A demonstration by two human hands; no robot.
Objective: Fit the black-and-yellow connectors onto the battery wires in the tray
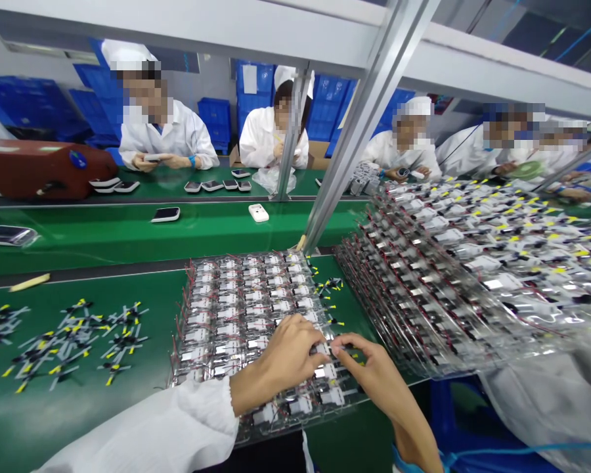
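Observation:
My left hand [291, 351] reaches over a clear plastic tray [241, 430] filled with rows of small white components with red and black wires. Its fingers are closed at the tray's right side. My right hand [369, 364] meets it there, thumb and forefinger pinched together. Between the two sets of fingertips is a small part, too covered by the fingers to make out. Short black pieces with yellow ends [329, 284] stick out along the tray's right edge. A blue band circles my right wrist.
Tall stacked trays of similar components [453, 263] stand at right. Loose black-and-yellow pieces [66, 341] lie scattered on the green bench at left. Beyond a metal post [354, 125], a green conveyor [93, 230] carries white handheld devices. Several co-workers in white sit across it.

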